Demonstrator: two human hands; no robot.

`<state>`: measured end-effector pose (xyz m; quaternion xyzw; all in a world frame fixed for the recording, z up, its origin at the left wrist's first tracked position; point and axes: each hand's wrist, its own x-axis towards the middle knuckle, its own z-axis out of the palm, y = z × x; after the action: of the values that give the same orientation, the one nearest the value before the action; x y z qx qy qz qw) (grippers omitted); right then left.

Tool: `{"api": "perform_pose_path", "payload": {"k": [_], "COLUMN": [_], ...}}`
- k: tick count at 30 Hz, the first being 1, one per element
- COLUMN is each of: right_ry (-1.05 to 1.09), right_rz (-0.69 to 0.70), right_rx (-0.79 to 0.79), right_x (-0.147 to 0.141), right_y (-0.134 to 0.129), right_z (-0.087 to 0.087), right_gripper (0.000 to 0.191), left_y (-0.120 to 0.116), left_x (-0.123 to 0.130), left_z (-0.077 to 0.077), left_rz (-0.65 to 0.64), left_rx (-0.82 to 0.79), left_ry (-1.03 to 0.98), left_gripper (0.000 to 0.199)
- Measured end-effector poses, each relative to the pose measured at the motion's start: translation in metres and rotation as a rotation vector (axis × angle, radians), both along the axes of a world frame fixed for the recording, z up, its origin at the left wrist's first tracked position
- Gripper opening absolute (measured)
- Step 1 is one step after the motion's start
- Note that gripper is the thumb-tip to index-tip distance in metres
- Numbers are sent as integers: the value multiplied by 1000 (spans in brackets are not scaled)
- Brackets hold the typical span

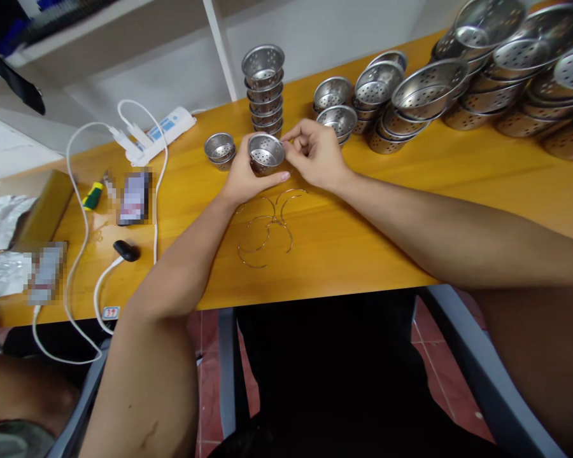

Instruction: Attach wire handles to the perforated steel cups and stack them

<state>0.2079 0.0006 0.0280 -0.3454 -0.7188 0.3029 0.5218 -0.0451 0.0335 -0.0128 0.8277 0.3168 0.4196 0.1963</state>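
Note:
My left hand (246, 175) is wrapped round a small perforated metal cup (266, 152), its thumb along the near side and the cup's open top facing up toward me. At the cup's right rim, the thumb and fingers of my right hand (315, 152) are pinched together; whatever is between them is too small to make out. Several thin curved wires (268, 219) lie loose on the table just below my hands. Left of my left hand sits a short stack of similar cups (219, 147), and a taller stack (263, 89) rises behind.
Many stacked perforated cups (405, 121) line the back right of the wooden table (363, 254). A white power strip (162, 137) with cables, a phone (134, 198), a green-yellow tool handle (93, 196) and a second phone (48, 273) are on the left. Another person's leg (23, 388) shows lower left.

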Motion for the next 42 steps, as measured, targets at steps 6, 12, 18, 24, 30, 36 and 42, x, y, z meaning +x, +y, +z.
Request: {"api": "perform_pose_path", "payload": {"k": [6,12,18,24,30,36,42], "right_ry": [11,-14,-22,-9,-23,-32,-28], "right_rz": [2,-5,-1,-7,-3,-20,-13], "right_rx": [-17,-21,-28,-30,-35,-29,-17], "right_x": [-1,0,1,0,-1,-1,0], "right_y": [5,6,8,6,1,1,-5], "right_z": [-4,-5,-7,-5,0,-1,6], "right_gripper": [44,32,31,37,42,42,39], "left_y": [-11,-17,-20,-21,-21,-23,-24], "left_x": [5,7,7,6,6,8,8], "left_z": [6,12,14,15,17,19,21], "left_rz": [-39,-49,-46,-48,-72,-68,-67], "left_rx": [-3,-10,-8,18,-10,-57,-66], "left_ry": [21,49,51,70,65,41,28], "left_gripper": [124,119,115,111,112,115,111]}}
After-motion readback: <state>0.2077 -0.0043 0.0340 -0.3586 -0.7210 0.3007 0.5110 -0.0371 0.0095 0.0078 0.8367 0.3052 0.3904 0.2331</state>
